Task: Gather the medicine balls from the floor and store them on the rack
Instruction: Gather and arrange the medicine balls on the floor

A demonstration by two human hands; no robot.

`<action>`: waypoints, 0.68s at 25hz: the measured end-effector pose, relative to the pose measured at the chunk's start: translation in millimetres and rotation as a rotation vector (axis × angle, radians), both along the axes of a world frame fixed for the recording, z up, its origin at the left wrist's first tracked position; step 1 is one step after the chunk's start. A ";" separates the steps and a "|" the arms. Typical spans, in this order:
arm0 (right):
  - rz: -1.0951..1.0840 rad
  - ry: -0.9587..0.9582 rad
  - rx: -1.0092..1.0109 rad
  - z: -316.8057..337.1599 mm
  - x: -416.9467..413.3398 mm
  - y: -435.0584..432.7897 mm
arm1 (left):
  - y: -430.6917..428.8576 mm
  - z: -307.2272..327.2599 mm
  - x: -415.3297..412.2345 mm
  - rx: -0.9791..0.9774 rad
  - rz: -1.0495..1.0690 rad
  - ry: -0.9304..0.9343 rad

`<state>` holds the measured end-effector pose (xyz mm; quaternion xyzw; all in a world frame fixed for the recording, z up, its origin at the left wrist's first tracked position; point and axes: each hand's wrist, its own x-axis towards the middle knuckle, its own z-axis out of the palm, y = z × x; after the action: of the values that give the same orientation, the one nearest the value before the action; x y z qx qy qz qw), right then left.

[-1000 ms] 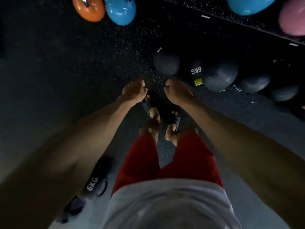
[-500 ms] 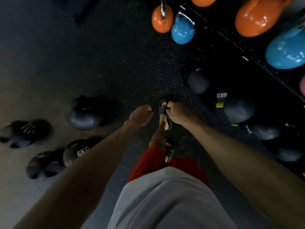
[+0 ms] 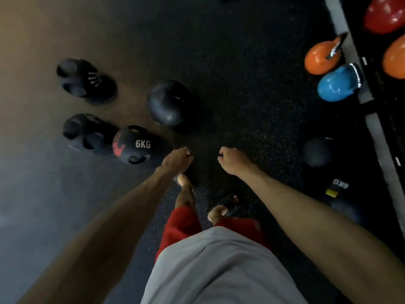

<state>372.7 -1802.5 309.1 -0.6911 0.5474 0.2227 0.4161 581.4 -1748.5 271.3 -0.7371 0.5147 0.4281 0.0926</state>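
Several black medicine balls lie on the dark floor to my left: a 6KG ball (image 3: 134,145) with red print closest, a handled ball (image 3: 87,133) beside it, another handled ball (image 3: 86,81) farther off, and a round ball (image 3: 168,102) ahead. My left hand (image 3: 176,160) hangs empty just right of the 6KG ball, fingers loosely curled. My right hand (image 3: 233,160) is also empty, fingers loosely curled. More black balls sit at the right: a small one (image 3: 317,152) and a 6KG one (image 3: 340,189) by the rack's base (image 3: 372,126).
Orange (image 3: 321,60), blue (image 3: 337,85) and red (image 3: 386,15) kettlebells stand along the rack at the right. My feet in sandals (image 3: 228,205) are on the speckled rubber floor (image 3: 241,84) between the two groups of balls.
My view has swung left, away from the rack, bringing the left group of balls closer to centre. Both hands stay empty and have spread slightly apart.
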 end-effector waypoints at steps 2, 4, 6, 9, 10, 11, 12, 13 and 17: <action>0.057 0.021 0.007 -3.8 50.8 -7.3 | 5.1 -9.0 46.9 0.012 0.062 0.019; 0.078 0.048 0.002 -8.4 97.0 -16.1 | 5.2 -19.0 89.2 0.036 0.109 0.045; 0.075 0.059 0.001 -13.8 138.6 -25.1 | 1.4 -27.4 126.2 0.051 0.149 0.067; 0.085 0.058 0.013 -20.7 198.0 -43.3 | -12.5 -34.6 178.9 0.038 0.185 0.060; 0.093 0.059 0.020 -24.4 213.2 -49.7 | -19.5 -38.8 192.9 0.033 0.175 0.058; 0.101 0.056 0.025 -29.5 226.8 -56.8 | -28.5 -42.5 204.8 0.032 0.164 0.060; 0.109 0.051 0.020 -35.4 239.5 -64.3 | -38.2 -48.9 215.9 0.023 0.160 0.067; 0.112 0.050 0.012 -41.6 249.3 -71.1 | -47.5 -54.2 224.2 0.018 0.162 0.075; 0.122 0.060 0.016 -84.6 280.5 -105.5 | -82.5 -92.6 250.9 0.032 0.185 0.104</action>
<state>653.2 -1908.0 224.5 -0.7128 0.5148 0.2724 0.3907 832.3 -1831.0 178.7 -0.7565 0.4416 0.4809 0.0378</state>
